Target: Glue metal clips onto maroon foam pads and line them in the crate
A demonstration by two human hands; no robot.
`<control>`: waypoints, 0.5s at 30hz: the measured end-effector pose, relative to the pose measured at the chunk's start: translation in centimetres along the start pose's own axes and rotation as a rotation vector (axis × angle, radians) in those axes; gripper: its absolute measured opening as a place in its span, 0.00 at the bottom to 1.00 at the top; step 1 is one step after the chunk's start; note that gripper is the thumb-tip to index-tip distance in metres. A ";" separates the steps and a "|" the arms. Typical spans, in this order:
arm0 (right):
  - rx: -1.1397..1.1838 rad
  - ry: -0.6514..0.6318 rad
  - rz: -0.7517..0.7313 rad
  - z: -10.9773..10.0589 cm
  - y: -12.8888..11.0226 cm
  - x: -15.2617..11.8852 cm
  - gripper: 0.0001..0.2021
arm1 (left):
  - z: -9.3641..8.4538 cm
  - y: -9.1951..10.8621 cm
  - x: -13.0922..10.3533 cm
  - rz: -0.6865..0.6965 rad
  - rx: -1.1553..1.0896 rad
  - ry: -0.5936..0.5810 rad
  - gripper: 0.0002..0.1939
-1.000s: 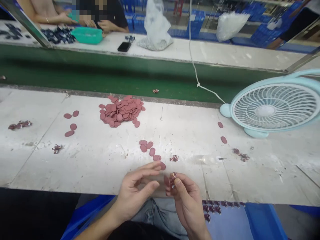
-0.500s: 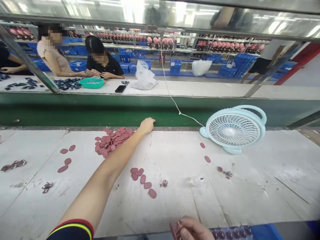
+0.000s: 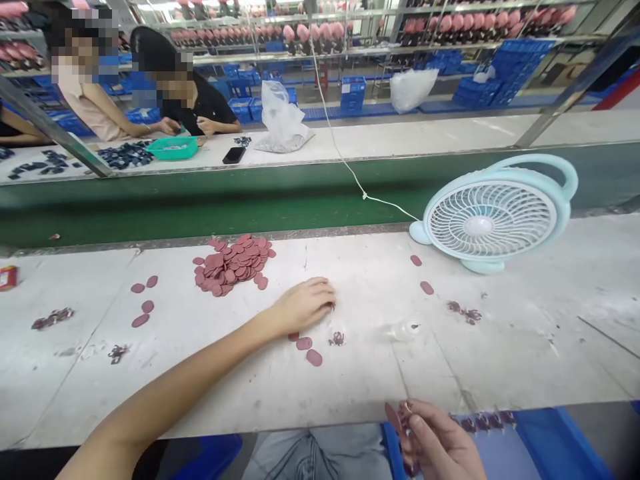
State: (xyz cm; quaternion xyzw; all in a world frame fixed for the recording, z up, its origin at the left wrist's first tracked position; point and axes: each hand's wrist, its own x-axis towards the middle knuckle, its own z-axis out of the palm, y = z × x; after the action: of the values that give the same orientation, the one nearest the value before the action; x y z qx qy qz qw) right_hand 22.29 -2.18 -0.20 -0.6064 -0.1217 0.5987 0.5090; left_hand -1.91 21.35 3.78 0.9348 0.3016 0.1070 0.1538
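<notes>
So, maroon pieces [image 3: 393,417] are pinched in the right hand [image 3: 440,440] by the table's [image 3: 360,280] near edge, probably kept close for easy handling; the left hand [image 3: 306,305] is curled near loose ovals [image 3: 314,358], grip can't be told.

L arm [image 3: 213,373], bare, came in from approx. 8 o'clock, elbow slightly bent, forearm angled twd 2 o'clock. L grip [image 3: 306,305] was palm-down nr the centre, fingers close tog. and curled under, tips partly hidden. R grip [image 3: 443,440] sat low at approx. 5 o'clock, thumb pressed twd bent index in a pinch, fingertips aimed abt 10 o'clock.
</notes>
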 end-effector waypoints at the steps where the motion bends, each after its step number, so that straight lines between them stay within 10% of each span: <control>1: -0.012 -0.007 -0.007 0.1 0.1 -0.2 0.15 | 0.2 0.7 -1.4 0.008 0.011 -0.012 0.13; 7: -0.030 0.100 -0.196 -2.3 1.1 -0.4 0.17 | 0.3 3.1 -6.5 -0.005 0.063 -0.105 0.11; 15: -0.079 0.420 -0.359 -12.3 2.2 -0.5 0.18 | 1.1 3.0 -6.6 -0.177 0.026 -0.161 0.07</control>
State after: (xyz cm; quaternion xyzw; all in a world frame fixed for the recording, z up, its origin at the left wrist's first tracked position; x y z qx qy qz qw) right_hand 31.62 -9.36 -4.49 -0.7053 -0.1420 0.3550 0.5970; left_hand -5.24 14.81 3.11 0.9121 0.3708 0.0137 0.1741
